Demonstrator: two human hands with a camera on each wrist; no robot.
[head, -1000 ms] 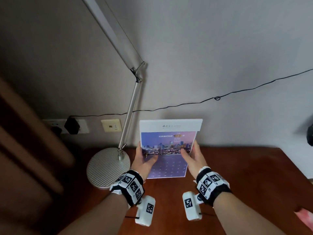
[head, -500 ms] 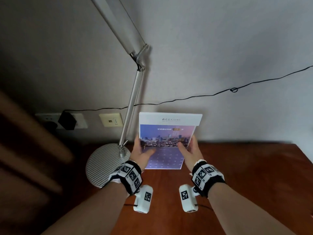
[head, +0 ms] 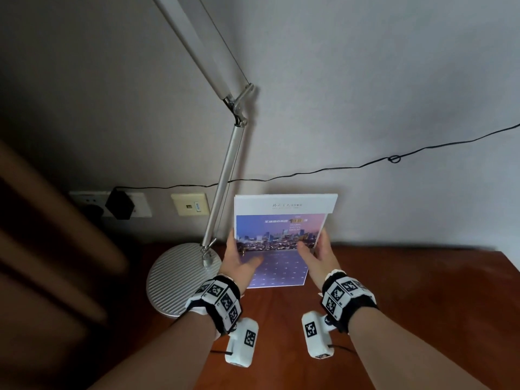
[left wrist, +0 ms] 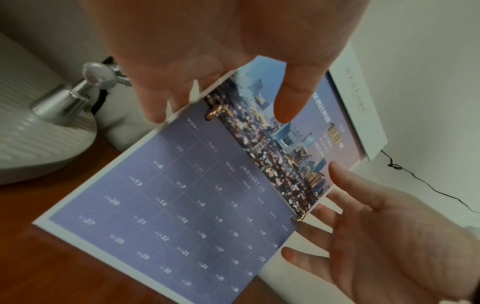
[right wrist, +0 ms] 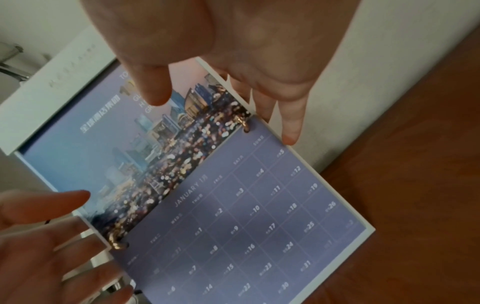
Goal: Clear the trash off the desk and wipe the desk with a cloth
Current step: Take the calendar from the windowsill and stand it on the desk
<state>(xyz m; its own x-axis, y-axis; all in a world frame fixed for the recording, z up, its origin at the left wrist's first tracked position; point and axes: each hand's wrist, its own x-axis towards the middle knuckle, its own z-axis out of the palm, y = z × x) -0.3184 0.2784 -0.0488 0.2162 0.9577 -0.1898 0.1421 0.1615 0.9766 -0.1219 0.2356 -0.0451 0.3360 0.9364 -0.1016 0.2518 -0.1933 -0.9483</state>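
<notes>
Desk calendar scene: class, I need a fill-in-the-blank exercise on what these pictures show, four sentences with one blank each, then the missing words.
1. The calendar page shows the month of ____.
2. The left hand and right hand flank the calendar, which stands on the ____ desk.
3. The round-based ____ stands left of the calendar.
4. A black ____ runs along the wall.

Missing words: January; wooden; lamp; cable
</notes>
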